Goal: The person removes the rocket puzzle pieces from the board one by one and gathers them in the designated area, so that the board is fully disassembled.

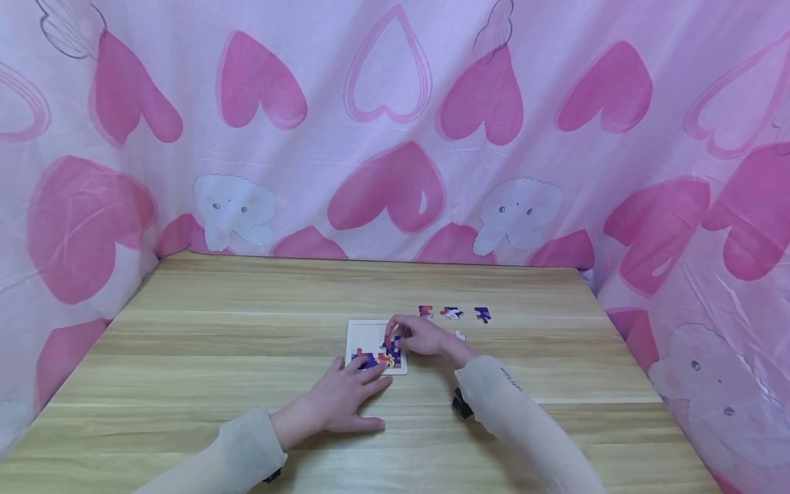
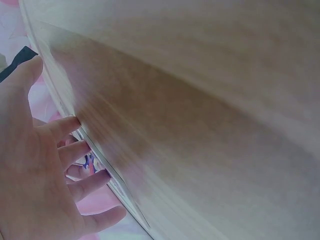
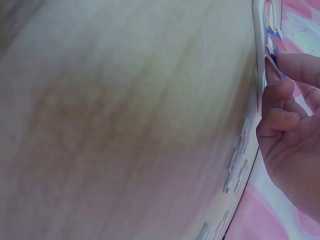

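Observation:
A small square puzzle tray (image 1: pixel 367 335) with a pale border lies on the wooden table, its lower part and right side covered by fitted purple, red and yellow jigsaw pieces (image 1: pixel 368 359). Over the tray's right side, my right hand (image 1: pixel 421 335) pinches a jigsaw piece (image 3: pixel 276 67) between thumb and finger, tilted against the tray's edge. My left hand (image 1: pixel 347 399) has its fingers spread, and the fingertips rest on the tray's near edge. In the left wrist view, those fingers (image 2: pixel 86 187) are extended along the tray's rim. The fingers partly hide the picture.
Beyond the right hand lie loose jigsaw pieces: a red and purple one (image 1: pixel 426 311), a white and purple one (image 1: pixel 452 313) and a dark purple one (image 1: pixel 483 314). Another pale piece (image 1: pixel 460 335) sits beside the right wrist. A pink heart-patterned curtain (image 1: pixel 385 192) surrounds the table.

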The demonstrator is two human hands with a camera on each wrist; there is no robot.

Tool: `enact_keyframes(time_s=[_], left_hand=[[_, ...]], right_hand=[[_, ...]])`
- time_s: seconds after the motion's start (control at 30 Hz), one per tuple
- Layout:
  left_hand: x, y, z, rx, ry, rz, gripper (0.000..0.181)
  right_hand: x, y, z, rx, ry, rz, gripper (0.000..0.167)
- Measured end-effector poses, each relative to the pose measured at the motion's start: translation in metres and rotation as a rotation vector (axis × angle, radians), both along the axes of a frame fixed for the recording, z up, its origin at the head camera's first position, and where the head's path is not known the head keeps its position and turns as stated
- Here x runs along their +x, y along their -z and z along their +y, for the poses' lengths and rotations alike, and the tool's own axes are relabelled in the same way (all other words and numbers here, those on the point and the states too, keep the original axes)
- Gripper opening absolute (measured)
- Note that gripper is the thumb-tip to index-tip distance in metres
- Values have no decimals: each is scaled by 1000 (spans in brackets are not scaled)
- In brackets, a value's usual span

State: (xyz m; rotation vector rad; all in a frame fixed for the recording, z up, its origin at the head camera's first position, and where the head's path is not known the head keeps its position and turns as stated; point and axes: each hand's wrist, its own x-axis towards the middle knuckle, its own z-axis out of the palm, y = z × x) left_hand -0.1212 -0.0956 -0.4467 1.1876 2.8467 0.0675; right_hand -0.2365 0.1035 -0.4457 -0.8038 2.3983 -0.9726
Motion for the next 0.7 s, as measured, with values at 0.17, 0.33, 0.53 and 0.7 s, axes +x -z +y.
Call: enact_keyframes(time_s=[0.17, 0.33, 0.53, 0.7], left_hand=[[0, 0, 0, -7, 2, 2, 72], [0, 0, 1, -14, -2, -4, 71], [0, -1, 2, -19, -3, -6, 71], [1, -1, 1, -11, -5, -8, 71]], right_hand=[[0, 1, 2, -27, 9, 28, 24], [-1, 3, 7, -49, 29, 33, 22], [-1, 4, 17, -65, 43, 23, 21], [2, 2, 28, -76, 54, 15, 21]])
